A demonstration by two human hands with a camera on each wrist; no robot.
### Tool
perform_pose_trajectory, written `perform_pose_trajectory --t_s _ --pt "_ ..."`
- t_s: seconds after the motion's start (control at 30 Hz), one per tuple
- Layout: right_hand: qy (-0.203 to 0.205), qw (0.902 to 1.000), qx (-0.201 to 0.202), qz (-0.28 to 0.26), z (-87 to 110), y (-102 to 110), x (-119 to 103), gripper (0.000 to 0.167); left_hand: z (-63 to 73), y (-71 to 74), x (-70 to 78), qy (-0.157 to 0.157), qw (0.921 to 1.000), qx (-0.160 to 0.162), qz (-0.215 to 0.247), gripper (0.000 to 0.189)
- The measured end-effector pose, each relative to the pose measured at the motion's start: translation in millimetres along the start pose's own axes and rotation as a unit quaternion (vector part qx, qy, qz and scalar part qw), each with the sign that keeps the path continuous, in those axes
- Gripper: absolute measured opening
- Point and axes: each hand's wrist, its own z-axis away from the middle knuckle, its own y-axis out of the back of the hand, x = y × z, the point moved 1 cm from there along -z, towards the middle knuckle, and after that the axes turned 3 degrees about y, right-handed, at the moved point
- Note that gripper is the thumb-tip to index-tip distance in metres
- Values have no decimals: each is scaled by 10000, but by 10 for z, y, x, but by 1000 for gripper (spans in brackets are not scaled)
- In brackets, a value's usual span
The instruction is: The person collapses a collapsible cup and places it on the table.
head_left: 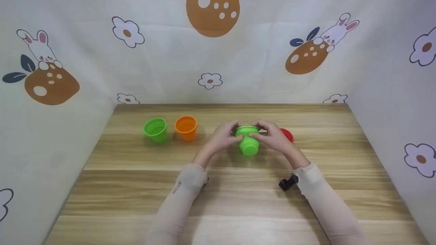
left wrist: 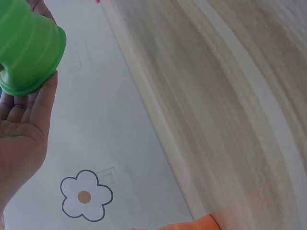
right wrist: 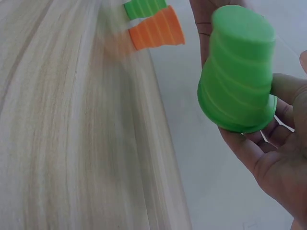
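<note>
Both hands hold a green ribbed cup point(head_left: 249, 147) over the table, its rim tilted away and its base towards the head camera. My left hand point(head_left: 225, 135) grips its left side, with the thumb on the near wall and fingers behind near the rim. From the other side my right hand point(head_left: 274, 136) grips it the same way. In the right wrist view the cup point(right wrist: 242, 72) appears base up, with the right hand's point(right wrist: 283, 143) fingers around the wide rim. The left wrist view cuts off part of the cup point(left wrist: 31, 48) above the left palm point(left wrist: 24, 139).
Another green cup point(head_left: 155, 131) and an orange cup point(head_left: 186, 128) stand upright on the wooden table point(head_left: 129, 190), left of the hands. Partly hidden behind the right hand is a red round item point(head_left: 287, 135). A printed cloth point(head_left: 170, 61) surrounds the back and sides.
</note>
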Motion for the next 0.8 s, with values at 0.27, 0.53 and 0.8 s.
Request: perform_pose_trajectory --t_s 0.27,0.53,0.8 --pt "35 9984 407 395 16 6 -4 30 -8 -10 14 -156 9993 172 -305 18" --pt "127 9997 212 -25 54 73 26 35 38 12 57 -196 9917 419 -1201 22" --pt "414 9976 497 239 67 55 5 30 60 24 57 -297 9908 606 -1176 20"
